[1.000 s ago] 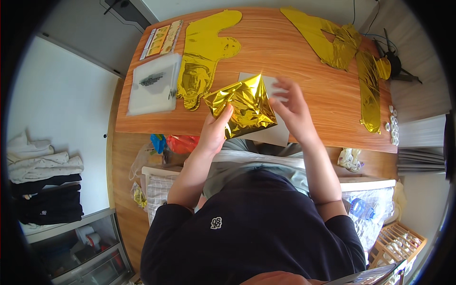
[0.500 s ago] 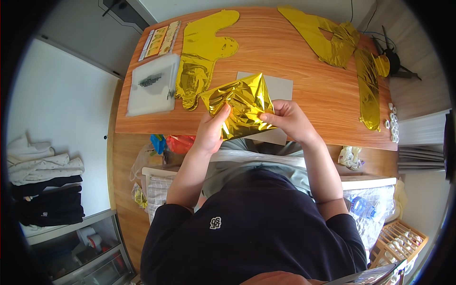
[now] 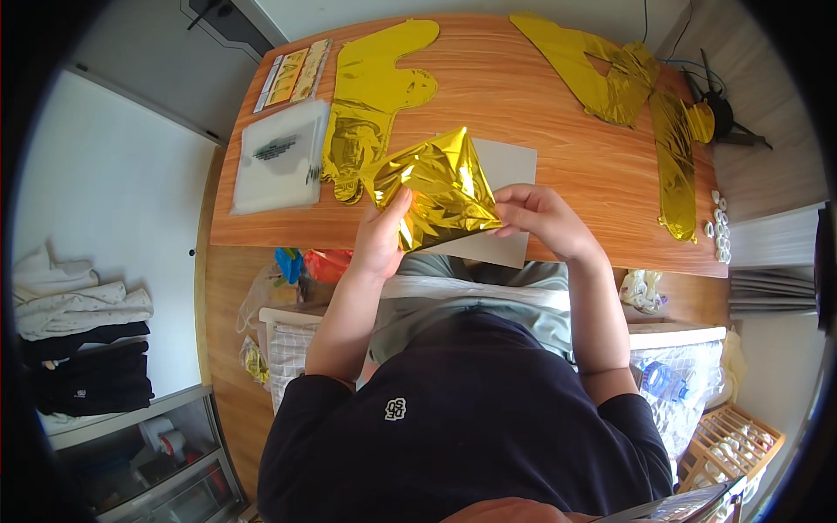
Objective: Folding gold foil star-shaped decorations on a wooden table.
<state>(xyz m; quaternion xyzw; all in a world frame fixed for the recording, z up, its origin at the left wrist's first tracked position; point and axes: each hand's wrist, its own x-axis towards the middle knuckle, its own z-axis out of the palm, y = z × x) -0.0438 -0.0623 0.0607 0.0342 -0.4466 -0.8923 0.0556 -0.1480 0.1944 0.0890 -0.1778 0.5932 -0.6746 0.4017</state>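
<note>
My left hand [image 3: 381,237] is closed on a folded gold foil balloon [image 3: 440,187], its thumb pressed on the front of the shiny sheet. At the balloon's lower right corner, the fingers of my right hand [image 3: 549,222] are pinched together on the edge. The foil is creased and tilted, held above the table's near edge. Behind it lies a flat grey sheet of card [image 3: 510,166], partly covered by the foil. Flat gold foil balloons rest farther off: one at the left [image 3: 370,96], another at the far right [image 3: 602,74].
A clear plastic sleeve [image 3: 270,187] and a printed card pack [image 3: 292,74] lie on the wooden table's [image 3: 471,78] left side. A gold strip [image 3: 676,174] and several small white rings [image 3: 722,231] sit at the right. A black stand-like device [image 3: 719,109] stands behind.
The folded foil balloon has shifted slightly left with my left hand. My right hand has moved its grip from the foil's face to its lower right corner.
</note>
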